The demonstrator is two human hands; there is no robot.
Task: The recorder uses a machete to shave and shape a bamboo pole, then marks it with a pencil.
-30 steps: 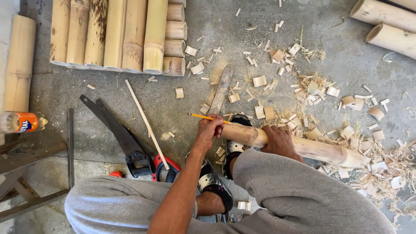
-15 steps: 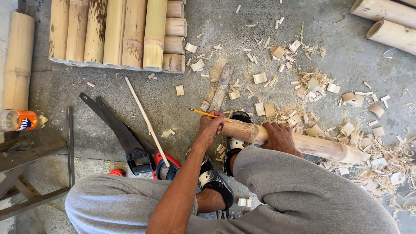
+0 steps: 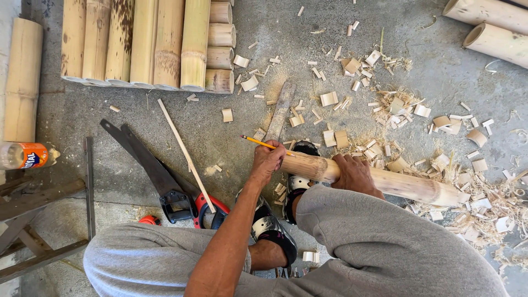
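Concrete floor [image 3: 330,33], grey, strewn with chips and shavings, thickest toward 3 o'clock.

Bamboo poles, row of long ones [image 3: 132,41] laid side by side at 11 o'clock, with short cut lengths [image 3: 220,47] stacked against their right side. One separate pole [image 3: 22,77] at 9 o'clock; two more poles [image 3: 489,25] at 1 o'clock.

Bamboo piece in hand [image 3: 407,186], pale, lying across the middle of the view from centre toward 3 o'clock, its near end resting over a sandalled foot [image 3: 300,184].

Handsaws, two [image 3: 159,176], dark blades, lying side by side at 8 o'clock, handles toward the person's knee. Thin wooden strip [image 3: 184,151] lies slanted just beside them.

Left hand [image 3: 268,162], closed around a yellow pencil [image 3: 264,144], fingers against the cut end of the bamboo piece; the pencil points away toward 10 o'clock.

Right hand [image 3: 355,175], palm down, wrapped over the top of the bamboo piece, just right of the left hand.

Plastic bottle [image 3: 25,155], orange label, on its side at 9 o'clock.
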